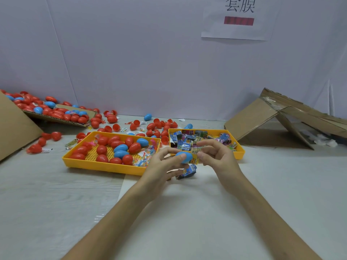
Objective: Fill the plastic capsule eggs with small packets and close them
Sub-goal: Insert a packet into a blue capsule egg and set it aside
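The left yellow tray (101,167) on the table (56,203) holds closed red and blue eggs. In front of the trays, the left hand (163,166) has its fingers curled round a blue egg (185,156). The right hand (216,158) fingers pinch a yellow packet (195,160) touching that egg. The right yellow tray (241,152) holds more packets.

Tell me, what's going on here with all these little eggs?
A person is stuffing plastic eggs by hand. The left hand grips a blue egg while the right hand pinches a small yellow packet right beside it. Behind the hands, an egg tray holds red and blue eggs and a packet tray holds more packets. Loose eggs lie scattered on the table.
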`<state>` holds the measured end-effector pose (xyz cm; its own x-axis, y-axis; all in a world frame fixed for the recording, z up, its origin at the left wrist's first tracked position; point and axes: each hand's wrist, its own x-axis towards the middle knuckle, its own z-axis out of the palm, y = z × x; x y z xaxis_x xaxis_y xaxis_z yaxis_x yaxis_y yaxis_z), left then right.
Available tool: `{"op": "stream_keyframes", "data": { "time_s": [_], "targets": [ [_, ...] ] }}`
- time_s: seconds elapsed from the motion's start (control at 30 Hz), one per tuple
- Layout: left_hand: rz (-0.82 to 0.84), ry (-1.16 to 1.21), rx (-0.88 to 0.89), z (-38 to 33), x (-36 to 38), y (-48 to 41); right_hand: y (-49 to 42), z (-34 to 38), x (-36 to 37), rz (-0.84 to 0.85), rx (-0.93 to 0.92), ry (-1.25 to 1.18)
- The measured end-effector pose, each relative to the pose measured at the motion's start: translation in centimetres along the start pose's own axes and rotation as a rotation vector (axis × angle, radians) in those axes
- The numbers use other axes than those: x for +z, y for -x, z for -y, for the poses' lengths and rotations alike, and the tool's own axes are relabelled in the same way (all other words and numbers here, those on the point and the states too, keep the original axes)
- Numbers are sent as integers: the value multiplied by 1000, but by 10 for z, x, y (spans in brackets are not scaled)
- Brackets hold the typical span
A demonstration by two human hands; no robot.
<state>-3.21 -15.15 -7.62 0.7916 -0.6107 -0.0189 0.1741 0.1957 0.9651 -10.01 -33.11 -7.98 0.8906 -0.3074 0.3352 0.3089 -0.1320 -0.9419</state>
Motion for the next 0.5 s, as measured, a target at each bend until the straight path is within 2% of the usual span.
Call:
{"op": "stream_keyframes", "data": {
  "time_s": [0.23, 0.5],
  "targets": [
    [45, 159, -98, -4, -1, 2, 0, -1, -1, 59, 30, -86],
    [22, 139, -74, -1, -3, -1, 0, 0, -2, 50, 27, -86]
  ]
}}
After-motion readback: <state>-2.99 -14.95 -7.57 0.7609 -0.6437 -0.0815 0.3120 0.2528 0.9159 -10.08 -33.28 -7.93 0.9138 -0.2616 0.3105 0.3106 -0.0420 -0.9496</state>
